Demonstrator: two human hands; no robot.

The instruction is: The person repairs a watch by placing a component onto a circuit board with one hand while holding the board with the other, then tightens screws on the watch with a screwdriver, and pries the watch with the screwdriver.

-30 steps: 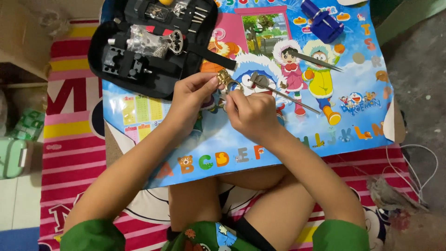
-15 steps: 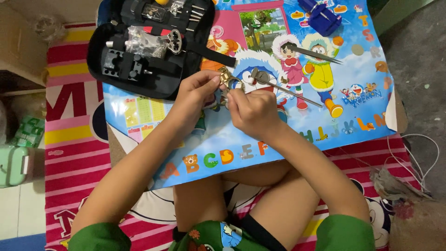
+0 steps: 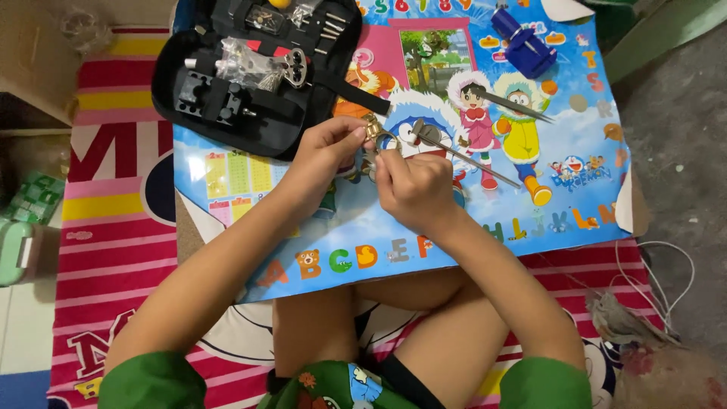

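My left hand (image 3: 327,148) and my right hand (image 3: 413,185) meet over a colourful cartoon board (image 3: 469,204) that rests on my lap. Between their fingertips they pinch a small gold-coloured metal piece (image 3: 376,133), which looks like a watch with its band. Most of it is hidden by my fingers. A thin metal tool (image 3: 462,154) lies on the board just right of my hands, and another pointed one (image 3: 515,106) lies further back.
An open black tool case (image 3: 250,72) with small metal parts sits at the back left of the board. A blue tool (image 3: 525,44) stands at the back right. A striped mat (image 3: 113,189) lies underneath, a white cable (image 3: 666,265) at right.
Both hands stay together on the small metal piece, with only slight finger movement. The view has shifted a little.
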